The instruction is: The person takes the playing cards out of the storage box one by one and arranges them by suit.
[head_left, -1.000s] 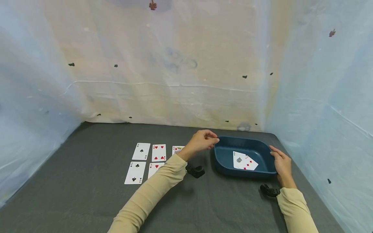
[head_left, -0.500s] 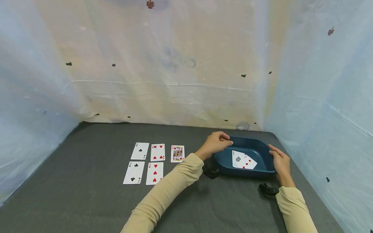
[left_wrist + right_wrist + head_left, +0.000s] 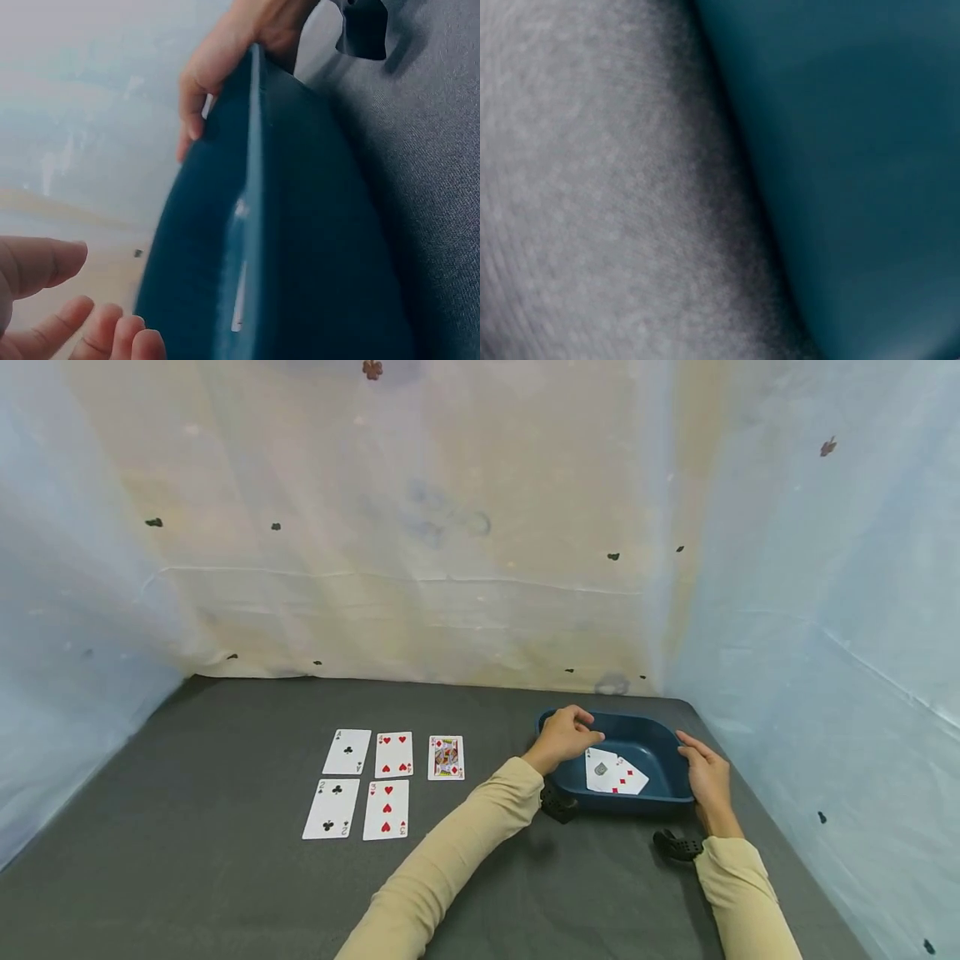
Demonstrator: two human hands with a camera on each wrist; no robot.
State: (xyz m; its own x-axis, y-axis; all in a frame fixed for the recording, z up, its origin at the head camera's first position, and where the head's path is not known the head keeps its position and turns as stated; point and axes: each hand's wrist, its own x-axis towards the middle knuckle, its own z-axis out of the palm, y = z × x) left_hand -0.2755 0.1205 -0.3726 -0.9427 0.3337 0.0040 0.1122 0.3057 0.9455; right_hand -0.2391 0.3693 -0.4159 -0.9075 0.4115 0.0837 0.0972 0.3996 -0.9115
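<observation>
A dark blue plastic basin (image 3: 622, 806) stands on the right of the table. My right hand (image 3: 708, 781) grips its right rim, thumb inside and fingers round the outer side. Over the basin's left part hovers my left hand (image 3: 562, 739); in the left wrist view its thumb (image 3: 45, 262) and fingertips (image 3: 109, 322) are apart with nothing between them. Inside the basin lie an ace (image 3: 597, 770) and a diamonds card (image 3: 628, 777), overlapping. The right wrist view is blurred and shows the basin's outer wall (image 3: 870, 165) beside grey cloth.
Left of the basin lie an ace of clubs (image 3: 347, 752), a four of hearts (image 3: 393, 755) and a king of diamonds (image 3: 446, 758). Nearer are a two of clubs (image 3: 331, 808) and a three of hearts (image 3: 386, 810). Pale sheeting (image 3: 420, 627) surrounds the grey table.
My left hand has moved right, from the basin's left rim to above its inside. The king of diamonds and three of hearts have come out from behind my left arm. My right hand stays put.
</observation>
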